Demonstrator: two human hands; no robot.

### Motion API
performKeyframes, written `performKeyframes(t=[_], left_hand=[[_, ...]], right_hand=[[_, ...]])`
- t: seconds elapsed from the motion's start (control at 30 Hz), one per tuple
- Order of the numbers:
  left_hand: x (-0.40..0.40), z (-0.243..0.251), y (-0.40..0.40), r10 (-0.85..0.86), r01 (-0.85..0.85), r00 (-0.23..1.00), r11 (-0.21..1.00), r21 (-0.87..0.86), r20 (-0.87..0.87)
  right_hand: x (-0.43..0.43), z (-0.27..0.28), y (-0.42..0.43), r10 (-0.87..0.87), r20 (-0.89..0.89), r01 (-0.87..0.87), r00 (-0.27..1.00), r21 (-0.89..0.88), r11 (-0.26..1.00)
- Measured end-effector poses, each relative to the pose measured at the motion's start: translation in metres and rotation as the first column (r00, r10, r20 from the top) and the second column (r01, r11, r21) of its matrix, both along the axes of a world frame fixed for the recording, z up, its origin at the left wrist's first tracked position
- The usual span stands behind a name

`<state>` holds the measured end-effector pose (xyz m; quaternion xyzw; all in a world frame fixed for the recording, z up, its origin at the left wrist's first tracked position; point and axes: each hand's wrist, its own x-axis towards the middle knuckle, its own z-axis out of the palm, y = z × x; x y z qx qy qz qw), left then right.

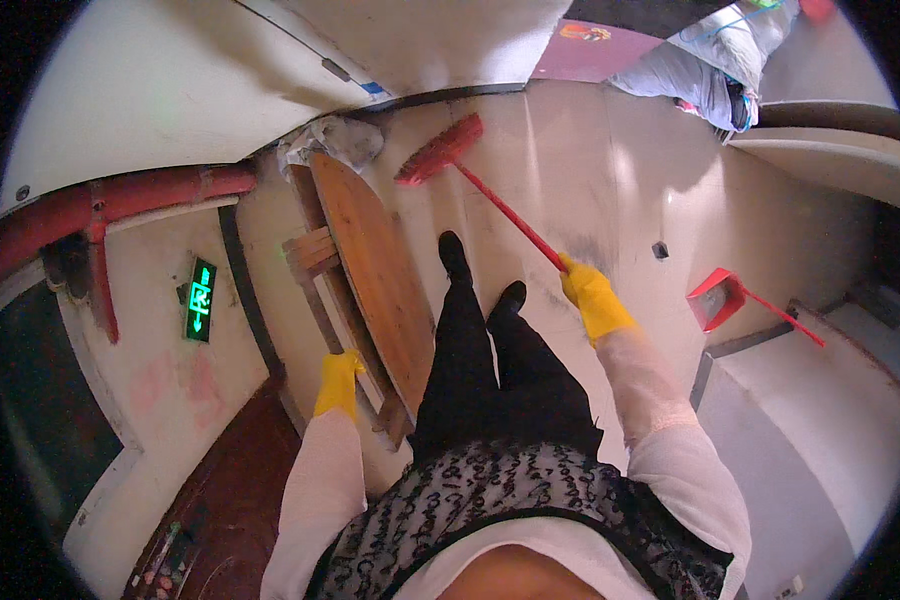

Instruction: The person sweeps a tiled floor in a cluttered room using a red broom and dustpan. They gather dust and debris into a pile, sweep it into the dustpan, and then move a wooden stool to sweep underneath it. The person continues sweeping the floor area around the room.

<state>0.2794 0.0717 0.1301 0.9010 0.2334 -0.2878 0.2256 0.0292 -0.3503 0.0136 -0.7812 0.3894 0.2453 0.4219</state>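
Observation:
My right hand (596, 304), in a yellow rubber glove, grips the red handle of a broom (506, 210). The broom's red head (442, 150) rests on the floor ahead and to the left of my feet. A yellow glove also covers my left hand (337, 381), which is closed around a thin rail of a wooden frame (326, 315). That frame belongs to what looks like a folded wooden table, tilted on edge, with its rounded tabletop (375, 262) facing my legs. The glove hides part of the rail.
A red long-handled dustpan (720, 300) stands on the right by a pale panel. Small dark debris (660, 250) lies on the floor. Behind the table sits a plastic bag (345, 142). A red pipe (142, 199) and lit exit sign (200, 300) are left; bulky sacks (712, 75) occupy the far right.

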Motion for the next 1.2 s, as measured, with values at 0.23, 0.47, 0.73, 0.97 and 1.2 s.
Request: performKeyframes(t=[0.23, 0.47, 0.73, 0.97, 1.2], left_hand=[[0.025, 0.021, -0.032, -0.179, 0.181, 0.984, 0.977, 0.115, -0.027], [0.007, 0.059, -0.034, -0.219, 0.224, 0.975, 0.966, -0.133, 0.048], [-0.014, 0.105, -0.073, -0.362, 0.362, 0.932, 0.932, -0.023, -0.010], [-0.009, 0.035, 0.020, -0.149, 0.150, 0.989, 0.982, -0.111, 0.012], [-0.022, 0.076, -0.080, 0.009, -0.007, 0.999, 0.998, -0.056, 0.037]], right_hand=[[-0.167, -0.034, 0.026, 0.027, -0.082, -0.049, 0.996, -0.278, 0.959], [-0.271, 0.082, 0.046, -0.062, -0.502, -0.011, 0.863, -0.141, 0.990], [-0.177, 0.033, -0.021, -0.445, -0.084, 0.417, 0.892, -0.230, 0.879], [-0.065, -0.011, -0.171, -0.570, 0.110, 0.579, 0.814, -0.218, 0.786], [-0.166, -0.017, -0.047, -0.523, -0.082, 0.504, 0.849, -0.173, 0.846]])
